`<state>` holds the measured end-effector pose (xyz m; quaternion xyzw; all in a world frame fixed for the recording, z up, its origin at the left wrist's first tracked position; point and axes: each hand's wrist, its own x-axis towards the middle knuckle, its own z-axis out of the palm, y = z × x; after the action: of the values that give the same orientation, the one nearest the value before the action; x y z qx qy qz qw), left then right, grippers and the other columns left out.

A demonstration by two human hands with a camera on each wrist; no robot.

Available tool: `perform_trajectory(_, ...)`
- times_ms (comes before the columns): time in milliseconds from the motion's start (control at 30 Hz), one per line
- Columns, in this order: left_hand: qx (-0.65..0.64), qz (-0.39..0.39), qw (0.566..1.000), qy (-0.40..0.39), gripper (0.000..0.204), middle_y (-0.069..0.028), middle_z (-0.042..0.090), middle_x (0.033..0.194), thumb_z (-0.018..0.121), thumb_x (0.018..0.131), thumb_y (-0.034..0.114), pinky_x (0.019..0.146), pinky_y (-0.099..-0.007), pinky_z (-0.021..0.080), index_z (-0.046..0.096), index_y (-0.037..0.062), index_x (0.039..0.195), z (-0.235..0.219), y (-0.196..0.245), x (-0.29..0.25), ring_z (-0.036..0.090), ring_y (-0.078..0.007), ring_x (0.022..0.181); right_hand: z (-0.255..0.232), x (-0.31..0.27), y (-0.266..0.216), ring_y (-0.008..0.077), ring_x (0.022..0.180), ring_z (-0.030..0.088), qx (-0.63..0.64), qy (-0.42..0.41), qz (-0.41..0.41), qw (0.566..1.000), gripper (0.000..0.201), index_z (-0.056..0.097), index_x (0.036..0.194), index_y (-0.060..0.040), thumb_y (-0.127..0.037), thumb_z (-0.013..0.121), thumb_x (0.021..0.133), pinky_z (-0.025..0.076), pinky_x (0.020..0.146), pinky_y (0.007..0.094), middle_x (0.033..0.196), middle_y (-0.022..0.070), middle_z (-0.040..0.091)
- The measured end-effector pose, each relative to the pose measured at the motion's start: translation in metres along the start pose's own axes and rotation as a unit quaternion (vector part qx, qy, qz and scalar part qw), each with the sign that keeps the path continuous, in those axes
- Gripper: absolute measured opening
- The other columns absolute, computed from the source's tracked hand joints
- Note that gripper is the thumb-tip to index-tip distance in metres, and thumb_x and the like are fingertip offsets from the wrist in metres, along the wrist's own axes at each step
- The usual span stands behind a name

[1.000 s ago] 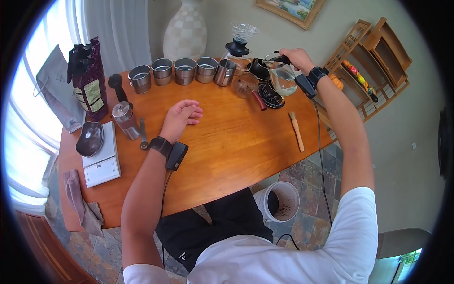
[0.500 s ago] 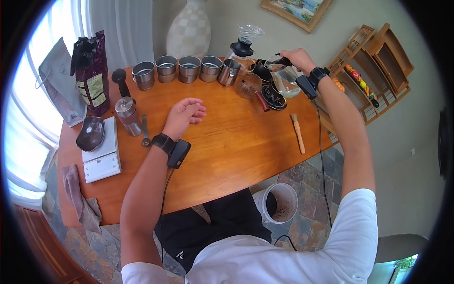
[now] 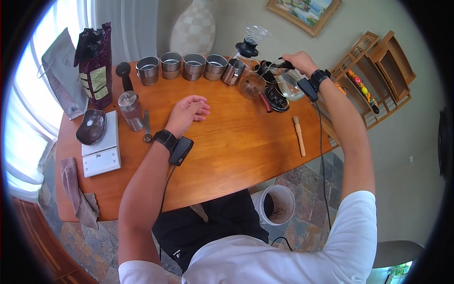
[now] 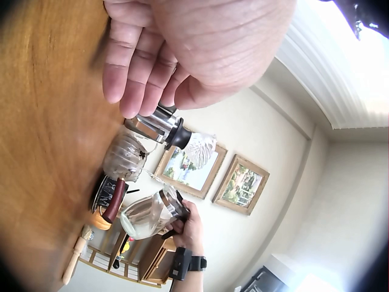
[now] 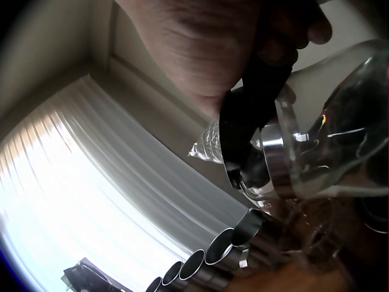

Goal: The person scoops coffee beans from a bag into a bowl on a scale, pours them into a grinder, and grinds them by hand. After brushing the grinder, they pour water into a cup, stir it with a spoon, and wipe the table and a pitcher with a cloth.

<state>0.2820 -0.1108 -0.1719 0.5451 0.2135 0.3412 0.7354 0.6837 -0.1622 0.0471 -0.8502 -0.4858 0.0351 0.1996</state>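
Observation:
My right hand grips the black handle of a glass carafe holding clear liquid, at the far right of the table. The carafe leans toward the left, its rim overlapping a black vessel in the head view. Below it lies a black round base with white markings, beside a glass pot with a red-brown handle. In the left wrist view the carafe appears raised off the tabletop. My left hand holds nothing, fingers loosely bent over the middle of the table.
Several metal cups and a steel pitcher line the back edge, beside a dripper. At left stand coffee bags, a grinder, a white scale and a cloth. A brush lies right; a bucket below.
The head view has turned slightly, shifting the things on the table. The carafe tips a little more to the left in my right hand's grip. My left hand stays in much the same pose.

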Motion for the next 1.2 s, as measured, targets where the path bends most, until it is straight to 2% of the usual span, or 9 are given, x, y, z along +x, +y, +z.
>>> perform_trajectory(533, 0.000, -0.002, 1.000, 0.001, 0.025, -0.0095, 0.070, 0.109, 0.058, 0.106, 0.019, 0.081, -0.0278, 0.058, 0.062, 0.0022, 0.124, 0.001, 0.001, -0.001, 0.069, -0.0148, 0.094, -0.011, -0.003, -0.014, 0.0168, 0.042, 0.044, -0.001, -0.001, 0.005, 1.000, 0.050, 0.065, 0.066, -0.0008, -0.047, 0.069, 0.084, 0.036, 0.043, 0.0353, 0.054, 0.0037, 0.051)
perform_trajectory(633, 0.000, 0.000, 1.000, 0.003, 0.025, -0.0093, 0.070, 0.108, 0.058, 0.106, 0.019, 0.081, -0.0277, 0.058, 0.062, 0.0022, 0.123, 0.001, 0.001, -0.002, 0.068, -0.0147, 0.094, -0.016, -0.009, -0.013, 0.0154, 0.043, 0.043, 0.063, -0.005, 0.018, 0.998, 0.046, 0.064, 0.067, -0.0035, -0.046, 0.069, 0.084, 0.035, 0.043, 0.0348, 0.056, 0.0029, 0.051)
perform_trajectory(700, 0.005, -0.001, 1.000, 0.004, 0.025, -0.0092, 0.070, 0.108, 0.058, 0.106, 0.019, 0.081, -0.0277, 0.058, 0.062, 0.0019, 0.123, 0.002, 0.002, -0.001, 0.068, -0.0146, 0.094, -0.020, -0.014, -0.013, 0.0140, 0.044, 0.040, 0.126, -0.006, 0.041, 0.991, 0.041, 0.064, 0.070, -0.0056, -0.044, 0.069, 0.085, 0.033, 0.043, 0.0338, 0.055, 0.0005, 0.045)
perform_trajectory(833, 0.009, -0.004, 1.000, 0.005, 0.025, -0.0091, 0.070, 0.108, 0.058, 0.106, 0.020, 0.081, -0.0277, 0.058, 0.062, 0.0017, 0.123, 0.002, 0.002, -0.002, 0.069, -0.0145, 0.094, -0.030, -0.008, 0.011, 0.0130, 0.044, 0.036, 0.229, 0.005, 0.072, 0.971, 0.041, 0.059, 0.068, -0.0086, -0.044, 0.069, 0.087, 0.032, 0.044, 0.0330, 0.054, -0.0021, 0.036)
perform_trajectory(933, 0.004, -0.004, 1.000, 0.004, 0.025, -0.0090, 0.070, 0.108, 0.058, 0.106, 0.020, 0.081, -0.0278, 0.058, 0.062, 0.0017, 0.123, 0.001, 0.001, -0.002, 0.069, -0.0146, 0.094, -0.043, -0.012, 0.033, 0.0113, 0.043, 0.029, 0.345, 0.056, 0.112, 0.930, 0.044, 0.049, 0.064, -0.0146, -0.044, 0.072, 0.088, 0.030, 0.045, 0.0320, 0.053, -0.0045, 0.032)
perform_trajectory(967, 0.006, -0.002, 1.000, 0.005, 0.025, -0.0090, 0.070, 0.108, 0.058, 0.106, 0.020, 0.080, -0.0278, 0.058, 0.062, 0.0019, 0.123, 0.001, 0.002, -0.002, 0.069, -0.0146, 0.094, -0.047, -0.014, 0.044, 0.0113, 0.043, 0.029, 0.345, 0.057, 0.114, 0.930, 0.044, 0.049, 0.064, -0.0146, -0.044, 0.072, 0.088, 0.030, 0.045, 0.0320, 0.053, -0.0045, 0.032)
perform_trajectory(1033, 0.008, -0.002, 1.000, 0.003, 0.025, -0.0090, 0.070, 0.108, 0.058, 0.106, 0.020, 0.080, -0.0277, 0.058, 0.062, 0.0020, 0.123, 0.001, 0.001, -0.001, 0.069, -0.0147, 0.094, -0.056, -0.021, 0.069, 0.0104, 0.044, 0.027, 0.402, 0.100, 0.127, 0.901, 0.041, 0.052, 0.066, -0.0148, -0.042, 0.073, 0.088, 0.029, 0.045, 0.0313, 0.053, -0.0048, 0.030)
perform_trajectory(1167, 0.016, -0.001, 1.000, 0.001, 0.026, -0.0088, 0.070, 0.107, 0.058, 0.106, 0.021, 0.080, -0.0273, 0.058, 0.063, 0.0025, 0.123, -0.001, -0.001, 0.000, 0.069, -0.0145, 0.094, -0.061, -0.034, 0.135, 0.0111, 0.042, 0.037, 0.365, 0.142, 0.183, 0.902, 0.041, 0.056, 0.071, -0.0099, -0.042, 0.073, 0.089, 0.040, 0.044, 0.0301, 0.056, -0.0017, 0.042)
perform_trajectory(1200, 0.018, 0.003, 1.000, 0.003, 0.026, -0.0087, 0.070, 0.107, 0.058, 0.106, 0.022, 0.080, -0.0271, 0.058, 0.063, 0.0026, 0.124, 0.000, -0.001, 0.000, 0.069, -0.0144, 0.094, -0.060, -0.034, 0.162, 0.0131, 0.044, 0.046, 0.349, 0.128, 0.171, 0.912, 0.042, 0.060, 0.076, -0.0055, -0.043, 0.071, 0.091, 0.045, 0.045, 0.0308, 0.059, 0.0013, 0.049)
